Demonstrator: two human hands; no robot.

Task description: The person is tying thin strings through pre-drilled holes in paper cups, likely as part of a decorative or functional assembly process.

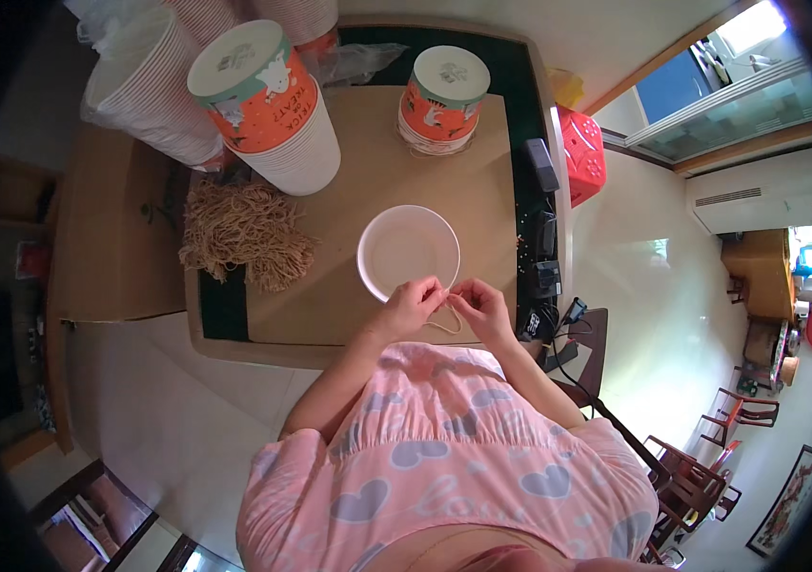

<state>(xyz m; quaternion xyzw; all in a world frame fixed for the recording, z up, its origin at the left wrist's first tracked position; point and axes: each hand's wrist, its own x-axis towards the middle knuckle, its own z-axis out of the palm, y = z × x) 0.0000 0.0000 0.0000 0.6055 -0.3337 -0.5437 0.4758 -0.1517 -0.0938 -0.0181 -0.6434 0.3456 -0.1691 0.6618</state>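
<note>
A white round paper tub (pixel 409 250) stands mouth-up on the cardboard sheet in front of me, showing its plain inside. Both hands meet at its near right rim. My left hand (pixel 414 303) pinches a thin beige cord (pixel 458 322). Close beside it, my right hand (pixel 480 307) pinches the same cord between thumb and fingertips. Part of the cord loops down below the fingers; where it passes at the rim is covered by the hands. To the left lies a tangled pile of tan cords (pixel 242 232).
A tall stack of upside-down paper tubs (pixel 277 124) with orange printed sides stands at the back left, beside bagged tubs (pixel 144 91). A shorter stack (pixel 444 100) sits at the back. Black adapters (pixel 544 234) and cables line the right edge; a red stool (pixel 580 155) stands beyond.
</note>
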